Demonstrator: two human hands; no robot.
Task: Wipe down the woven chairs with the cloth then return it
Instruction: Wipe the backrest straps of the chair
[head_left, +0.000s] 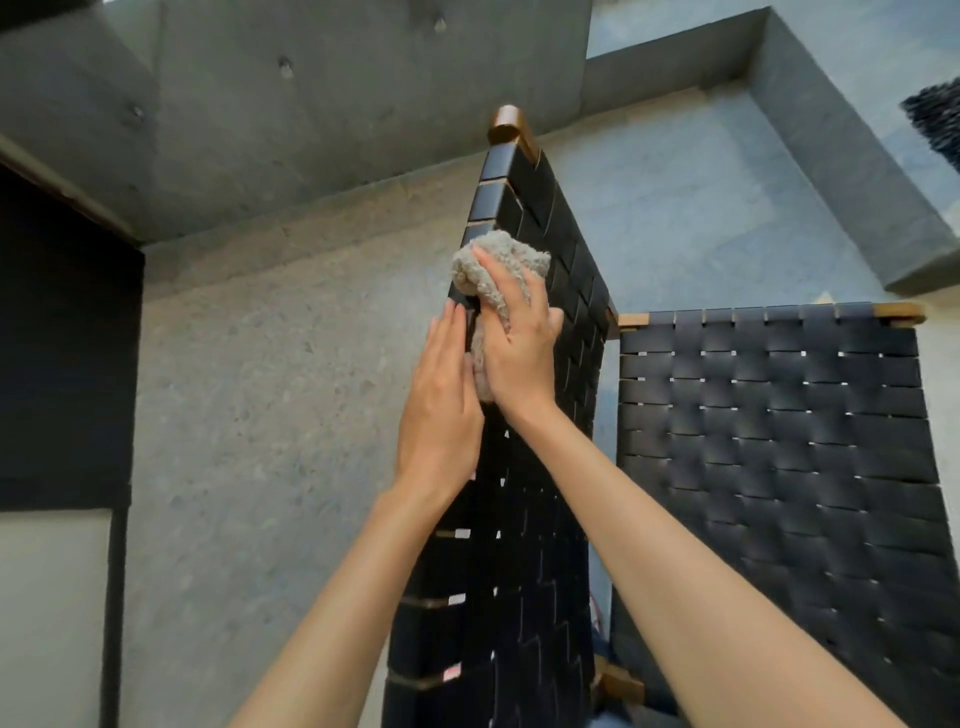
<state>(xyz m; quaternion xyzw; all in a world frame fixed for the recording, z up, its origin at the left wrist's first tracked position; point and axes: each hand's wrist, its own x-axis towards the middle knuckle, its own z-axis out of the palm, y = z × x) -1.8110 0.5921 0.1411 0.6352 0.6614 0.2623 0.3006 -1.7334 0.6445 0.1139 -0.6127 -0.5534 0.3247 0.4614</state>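
At frame centre, the right hand (519, 338) presses a bunched cloth (498, 270) against the chair (545, 234); the left hand (441, 405), fingers straight and holding nothing, lies flat on its edge.

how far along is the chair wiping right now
Done: nothing visibly finished. In hand: the right hand presses the fluffy grey cloth against the near black woven chair back, left hand bracing its edge. Left: the second black woven chair, then returning it.
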